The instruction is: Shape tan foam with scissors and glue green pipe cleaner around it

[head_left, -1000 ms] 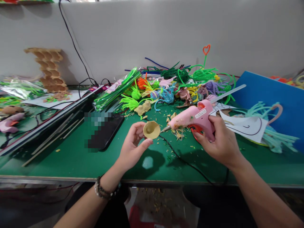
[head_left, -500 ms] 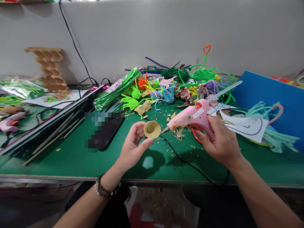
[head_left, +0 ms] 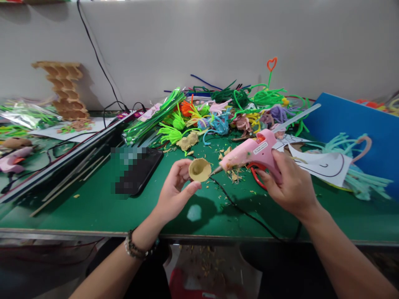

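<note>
**Small tan cup in the left hand, pink glue gun at its rim**

Cup [head_left: 200, 170]: up off the green table [head_left: 124, 218], near its front edge, mouth tipped toward the viewer. Colour a dull yellowish tan, matt, like moulded pulp. Opening roundish, rim slightly uneven and rougher along the top left. Inside, the wall runs down to a darker, shaded hollow left of centre; the right side catches more light. Outer wall mostly hidden.

Left hand [head_left: 176, 189]: thumb at the lower rim, fingers curled against the left side and behind, clamped on the cup. Beaded bracelet [head_left: 137, 247] at the wrist.

Right hand [head_left: 291, 178]: wrapped round the handle of the glue gun [head_left: 249, 153], fingers closed on it. Gun body pink, flecked with stuck debris toward the front; white label on its side. A pale translucent glue stick [head_left: 299, 118] juts from the back, slanting up. Metal nozzle points left to the cup's right rim; touching or just beside, cannot tell.

Below the cup, a pale bluish patch [head_left: 194, 212] on the table, within a dark shadow. Tan scraps [head_left: 234, 177] lie under the gun's front. Black phone [head_left: 148, 170] left of the cup.
</note>
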Motion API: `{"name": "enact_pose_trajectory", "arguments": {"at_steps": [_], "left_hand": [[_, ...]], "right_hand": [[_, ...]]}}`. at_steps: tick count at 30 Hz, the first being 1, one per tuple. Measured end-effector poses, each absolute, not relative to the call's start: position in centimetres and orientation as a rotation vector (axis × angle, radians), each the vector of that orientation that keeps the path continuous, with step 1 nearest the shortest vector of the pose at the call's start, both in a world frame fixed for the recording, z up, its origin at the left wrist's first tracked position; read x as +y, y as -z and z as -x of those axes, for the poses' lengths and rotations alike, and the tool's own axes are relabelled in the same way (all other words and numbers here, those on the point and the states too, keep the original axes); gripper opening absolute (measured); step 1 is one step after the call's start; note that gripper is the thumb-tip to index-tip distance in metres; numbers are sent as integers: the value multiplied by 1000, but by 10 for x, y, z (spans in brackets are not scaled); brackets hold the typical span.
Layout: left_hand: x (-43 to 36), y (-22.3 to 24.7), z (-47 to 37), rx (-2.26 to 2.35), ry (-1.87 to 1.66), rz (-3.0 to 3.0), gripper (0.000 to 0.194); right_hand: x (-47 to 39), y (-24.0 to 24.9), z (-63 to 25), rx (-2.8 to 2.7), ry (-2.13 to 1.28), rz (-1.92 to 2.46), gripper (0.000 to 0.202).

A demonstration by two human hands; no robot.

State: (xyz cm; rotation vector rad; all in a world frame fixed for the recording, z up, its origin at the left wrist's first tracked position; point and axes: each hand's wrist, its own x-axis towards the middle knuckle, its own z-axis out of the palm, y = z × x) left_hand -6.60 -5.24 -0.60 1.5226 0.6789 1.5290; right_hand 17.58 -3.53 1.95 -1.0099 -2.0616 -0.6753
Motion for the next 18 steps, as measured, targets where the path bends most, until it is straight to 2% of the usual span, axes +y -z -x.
{"name": "enact_pose_trajectory", "arguments": {"at_steps": [10, 18], "left_hand": [[-53, 6, 65, 672, -1523, -1529, 29], [-53, 6, 66, 644, -1516, -1530, 28]], "right_hand": [[-34, -21, -176, -2039, 801, 1003, 36], [-35, -21, -177, -2025, 761, 1034, 38]]}}
